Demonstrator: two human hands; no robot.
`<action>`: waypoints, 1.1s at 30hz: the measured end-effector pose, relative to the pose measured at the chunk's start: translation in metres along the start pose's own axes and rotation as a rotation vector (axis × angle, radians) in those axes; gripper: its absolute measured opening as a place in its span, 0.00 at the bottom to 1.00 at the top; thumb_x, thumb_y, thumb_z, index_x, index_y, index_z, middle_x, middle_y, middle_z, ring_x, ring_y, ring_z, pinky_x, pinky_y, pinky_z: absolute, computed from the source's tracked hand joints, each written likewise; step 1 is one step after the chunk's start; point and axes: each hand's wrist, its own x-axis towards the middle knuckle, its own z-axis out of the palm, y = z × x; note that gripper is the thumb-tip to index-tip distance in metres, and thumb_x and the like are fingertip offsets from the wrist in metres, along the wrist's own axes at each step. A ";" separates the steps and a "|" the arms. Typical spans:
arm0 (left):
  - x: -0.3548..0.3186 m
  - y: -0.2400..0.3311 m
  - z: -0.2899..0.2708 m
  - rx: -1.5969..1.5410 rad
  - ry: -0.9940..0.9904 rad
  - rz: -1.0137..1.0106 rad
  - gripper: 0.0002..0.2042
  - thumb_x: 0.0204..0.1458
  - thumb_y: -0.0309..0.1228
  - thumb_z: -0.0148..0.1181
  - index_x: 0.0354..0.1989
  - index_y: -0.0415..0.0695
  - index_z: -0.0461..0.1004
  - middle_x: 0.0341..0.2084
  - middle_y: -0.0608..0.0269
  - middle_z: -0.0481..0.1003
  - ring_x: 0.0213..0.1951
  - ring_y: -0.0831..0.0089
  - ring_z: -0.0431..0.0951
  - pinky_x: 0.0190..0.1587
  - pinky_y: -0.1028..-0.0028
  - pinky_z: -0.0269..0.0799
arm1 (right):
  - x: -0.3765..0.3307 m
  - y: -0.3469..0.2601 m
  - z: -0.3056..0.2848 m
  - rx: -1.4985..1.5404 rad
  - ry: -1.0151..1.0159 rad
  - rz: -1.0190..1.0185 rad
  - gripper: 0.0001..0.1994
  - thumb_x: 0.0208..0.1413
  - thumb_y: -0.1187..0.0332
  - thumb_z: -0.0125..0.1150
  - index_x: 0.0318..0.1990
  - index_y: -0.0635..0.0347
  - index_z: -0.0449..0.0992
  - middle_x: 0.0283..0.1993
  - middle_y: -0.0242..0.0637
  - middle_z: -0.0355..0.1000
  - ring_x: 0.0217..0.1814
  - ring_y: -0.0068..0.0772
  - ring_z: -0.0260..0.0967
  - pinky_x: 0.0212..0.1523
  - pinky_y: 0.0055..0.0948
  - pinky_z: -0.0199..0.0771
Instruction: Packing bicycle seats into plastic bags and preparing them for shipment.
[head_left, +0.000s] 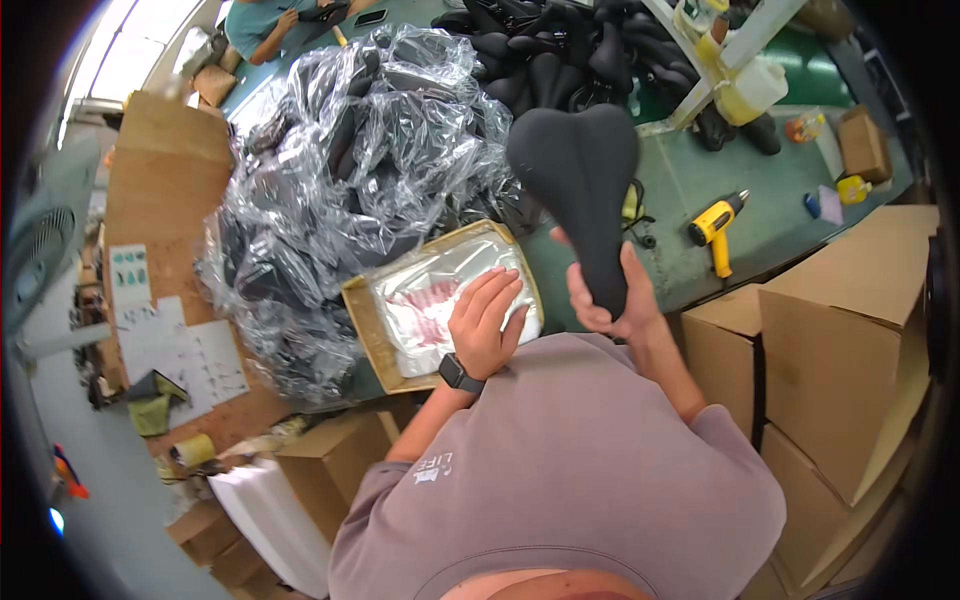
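A black bicycle saddle (575, 165) is held up by its narrow nose in my right hand (635, 295), whose fingers wrap round it. The wide end points away from me. My left hand (488, 318), with a dark watch on its wrist, lies with fingers stretched out over a stack of clear plastic bags (415, 290). Red print shows on the bags. They lie in a shallow cardboard box (372, 335) at the bench edge. Beyond it, to the left, rises a large heap of saddles wrapped in clear plastic (400, 165).
Unwrapped black saddles (545, 75) pile up at the back. A yellow heat gun (715, 228) lies on the green bench (675, 185) at right. Large cardboard cartons (840, 350) stand near my right arm. A metal frame (700, 100) rises at the back right. Across the bench sits another person (255, 30).
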 end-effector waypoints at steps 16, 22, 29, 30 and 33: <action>0.055 -0.081 -0.126 -0.144 0.359 -0.328 0.20 0.72 0.38 0.60 0.65 0.35 0.80 0.62 0.50 0.82 0.65 0.61 0.81 0.70 0.56 0.72 | -0.053 0.144 0.110 -0.137 0.033 0.179 0.58 0.66 0.15 0.33 0.89 0.50 0.37 0.29 0.39 0.68 0.14 0.26 0.58 0.15 0.27 0.60; -0.035 -0.004 -0.146 -1.239 0.115 -0.284 0.30 0.74 0.29 0.61 0.81 0.36 0.62 0.67 0.53 0.76 0.68 0.68 0.76 0.71 0.65 0.72 | -0.056 0.165 0.116 -0.137 0.024 0.195 0.59 0.66 0.15 0.31 0.89 0.51 0.35 0.30 0.43 0.69 0.14 0.27 0.58 0.15 0.26 0.61; -0.054 0.021 -0.172 -1.118 0.209 -0.329 0.39 0.67 0.27 0.71 0.83 0.39 0.59 0.68 0.52 0.75 0.62 0.69 0.81 0.63 0.67 0.81 | -0.049 0.187 0.131 -0.059 -0.046 0.213 0.59 0.67 0.16 0.33 0.89 0.55 0.33 0.28 0.44 0.69 0.13 0.27 0.57 0.14 0.26 0.62; -0.054 0.026 -0.174 -1.037 0.263 -0.323 0.38 0.66 0.28 0.72 0.83 0.39 0.61 0.67 0.53 0.77 0.61 0.70 0.81 0.62 0.66 0.82 | -0.047 0.191 0.134 -0.109 -0.050 0.212 0.60 0.67 0.16 0.33 0.89 0.55 0.33 0.27 0.44 0.69 0.13 0.26 0.57 0.14 0.26 0.62; -0.055 0.031 -0.163 -1.018 0.474 -0.314 0.29 0.67 0.31 0.72 0.75 0.39 0.72 0.59 0.55 0.81 0.54 0.73 0.83 0.55 0.72 0.82 | -0.042 0.200 0.144 -0.192 -0.077 0.218 0.61 0.65 0.14 0.32 0.89 0.56 0.37 0.27 0.41 0.69 0.15 0.26 0.58 0.16 0.28 0.62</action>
